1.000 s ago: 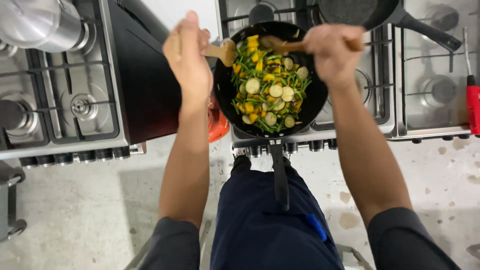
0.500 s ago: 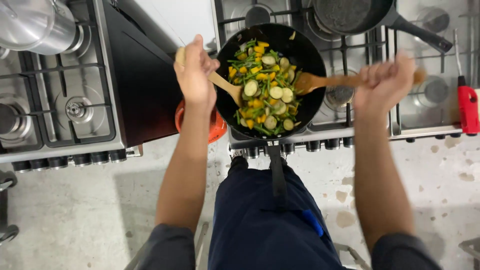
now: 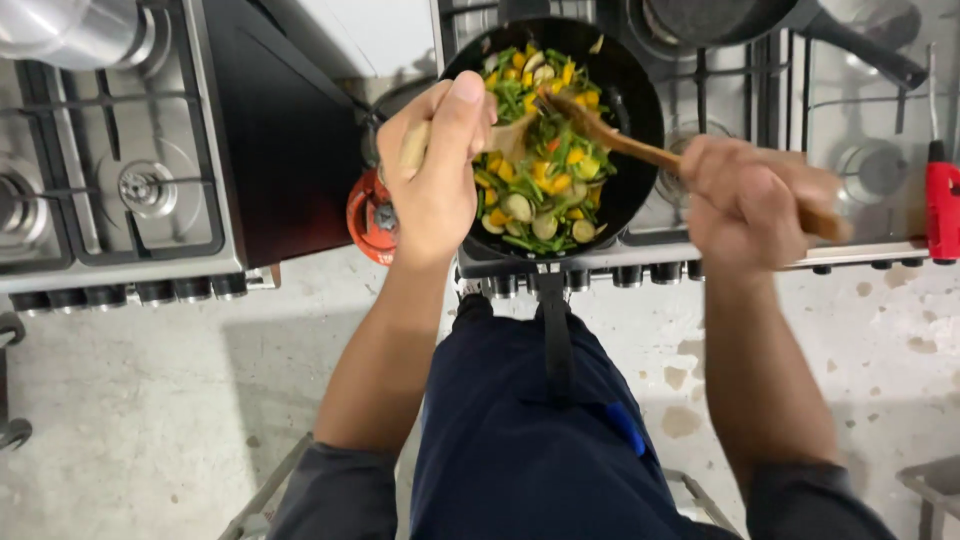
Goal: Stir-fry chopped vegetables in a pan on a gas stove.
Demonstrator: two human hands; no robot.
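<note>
Both hands are closed tight, each around a wooden tool. Left hand [image 3: 435, 180] holds a wooden spoon [image 3: 500, 135] by its pale handle, thumb up, and the spoon's flat end sits just past the grip, down in the food. Right hand [image 3: 755, 205] is wrapped around the end of a wooden spatula [image 3: 615, 135]. That stick slants away from the grip, up and across, and its tip is in the food too. This hand looks a bit blurry.

Between the two grips, and a little farther out, sits the black pan [image 3: 625, 170]. It is full of vegetables [image 3: 540, 150]: green beans, yellow bits, pale round slices. The pan's long handle [image 3: 555, 340] points back toward the person, over the dark apron.

I think the step in hand is tossing the vegetables with both tools, like mixing a salad. A next move would call for keeping both tips low in the pan and lifting gently, so no bits hop over the rim.

Under the pan is the stove [image 3: 720, 245], with a row of black knobs along its near edge. Just outside the left grip is a red round thing [image 3: 365, 215] down in the gap. Farther out past the right grip is a red lighter [image 3: 942, 195]. Beyond the pan stands a second dark pan [image 3: 720, 18]. Far off to the left is another stove [image 3: 120, 190] with a shiny pot [image 3: 75, 30].
</note>
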